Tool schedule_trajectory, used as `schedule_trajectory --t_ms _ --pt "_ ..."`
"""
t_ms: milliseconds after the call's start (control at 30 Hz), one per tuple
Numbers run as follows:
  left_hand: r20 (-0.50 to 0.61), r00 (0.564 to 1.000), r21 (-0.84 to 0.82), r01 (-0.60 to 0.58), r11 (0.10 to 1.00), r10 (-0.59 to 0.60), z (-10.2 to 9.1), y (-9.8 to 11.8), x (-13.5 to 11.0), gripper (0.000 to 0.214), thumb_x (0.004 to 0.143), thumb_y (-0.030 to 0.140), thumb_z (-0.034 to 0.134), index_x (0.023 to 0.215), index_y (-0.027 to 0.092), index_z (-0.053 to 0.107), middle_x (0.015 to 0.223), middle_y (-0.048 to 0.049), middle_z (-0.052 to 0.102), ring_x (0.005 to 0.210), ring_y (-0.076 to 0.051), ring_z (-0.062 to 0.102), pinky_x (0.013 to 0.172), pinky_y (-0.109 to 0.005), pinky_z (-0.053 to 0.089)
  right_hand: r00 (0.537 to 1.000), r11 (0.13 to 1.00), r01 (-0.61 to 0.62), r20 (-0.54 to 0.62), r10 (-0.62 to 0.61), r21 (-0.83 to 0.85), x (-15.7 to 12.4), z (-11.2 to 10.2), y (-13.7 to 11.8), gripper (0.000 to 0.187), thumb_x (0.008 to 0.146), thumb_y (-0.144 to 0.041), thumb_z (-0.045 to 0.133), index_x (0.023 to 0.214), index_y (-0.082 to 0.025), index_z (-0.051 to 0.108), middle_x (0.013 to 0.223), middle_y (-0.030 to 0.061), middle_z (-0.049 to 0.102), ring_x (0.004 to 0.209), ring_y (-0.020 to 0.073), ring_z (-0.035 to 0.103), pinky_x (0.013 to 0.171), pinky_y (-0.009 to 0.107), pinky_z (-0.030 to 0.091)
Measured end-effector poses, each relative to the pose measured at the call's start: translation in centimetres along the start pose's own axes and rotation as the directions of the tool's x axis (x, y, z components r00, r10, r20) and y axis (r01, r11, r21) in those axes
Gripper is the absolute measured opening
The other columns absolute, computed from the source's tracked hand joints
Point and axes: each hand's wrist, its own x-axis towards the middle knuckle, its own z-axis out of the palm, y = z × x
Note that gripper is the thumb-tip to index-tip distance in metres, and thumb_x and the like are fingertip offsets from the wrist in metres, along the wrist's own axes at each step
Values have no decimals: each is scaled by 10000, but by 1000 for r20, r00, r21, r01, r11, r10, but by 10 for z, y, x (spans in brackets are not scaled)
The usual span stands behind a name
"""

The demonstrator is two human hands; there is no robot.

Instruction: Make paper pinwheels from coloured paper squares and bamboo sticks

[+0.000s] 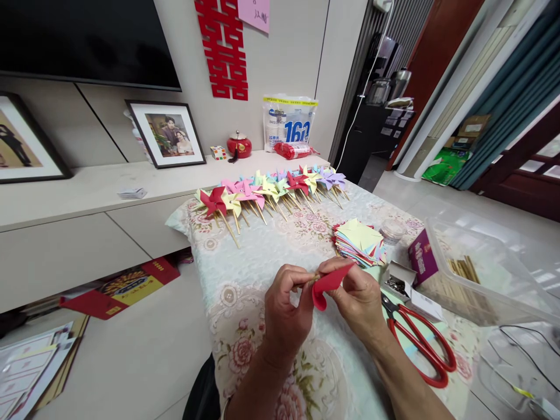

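My left hand (286, 309) is closed, its fingertips pinching what looks like a short piece of thin wooden stick (312, 279), mostly hidden by the fingers. Against it is a sheet of red paper (331, 282), curled over at its lower edge. My right hand (356, 297) grips this paper between thumb and fingers, close to the left fingertips. Just beyond the hands lies a stack of coloured paper squares (359, 240). Red-handled scissors (420, 338) rest to the right of my right hand, beside a small open box of metal pins (397, 279).
Finished paper pinwheels (262, 192) on sticks lie in a row along the table's far side. A clear plastic bin (503, 274) with wooden sticks (464, 267) stands at the right. A round clear container (392, 230) is near the paper stack. A low cabinet (87, 201) runs behind.
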Motion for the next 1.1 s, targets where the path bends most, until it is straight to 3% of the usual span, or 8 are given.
schedule_trajectory --t_ms 233,1100 --pt "14 1000 53 -25 998 24 -2 2 2 146 858 58 614 920 187 642 820 -20 625 759 -147 614 662 -248 475 982 980 186 31 -184 -68 3 -1 1 195 897 -97 637 991 -252 711 867 16 722 840 194 666 812 355 498" --pt "9 1000 132 -16 991 15 0 5 -1 153 841 61 584 899 188 645 816 -29 640 763 -162 627 684 -267 499 990 981 142 -2 -144 -132 -1 4 6 118 907 -139 607 894 -227 685 835 37 675 826 215 639 794 389 479"
